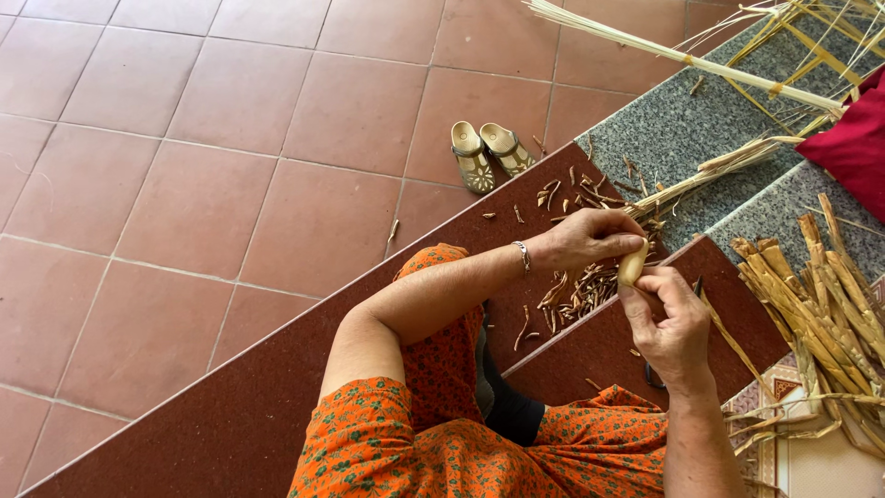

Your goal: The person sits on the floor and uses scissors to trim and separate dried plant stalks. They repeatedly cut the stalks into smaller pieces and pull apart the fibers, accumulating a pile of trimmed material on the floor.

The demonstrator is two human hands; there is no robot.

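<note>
From the head view, the main risk lies in how little of the pale cane piece (pixel 632 265) you actually hold: it sits pinched between the fingertips of both hands, above the edge of the dark red step (pixel 277 387). If either pinch slackens while you pull or peel, I judge the piece will drop into the heap of brown shavings (pixel 581 290) below and be hard to pick out again. Splinters are a second worry, since you work the fibre with bare fingertips. Something dark lies on the step just beside your right wrist; I cannot tell whether it is a blade, but a careless sweep of the forearm might strike it.

Your left hand (pixel 590 238) is curled nearly closed, thumb and fingers gripping the upper end of the cane piece, with a silver bracelet (pixel 523 255) on that wrist. Your right hand (pixel 668 323) is also mostly closed, its fingertips pressed on the lower end of the same piece, knuckles toward the camera.

Around you, a bundle of dried split stalks (pixel 820 295) lies to the right, long pale strips (pixel 682 57) cross the grey granite step (pixel 682 129), and a pair of sandals (pixel 489 152) stands well apart on the tiled floor (pixel 184 138).
</note>
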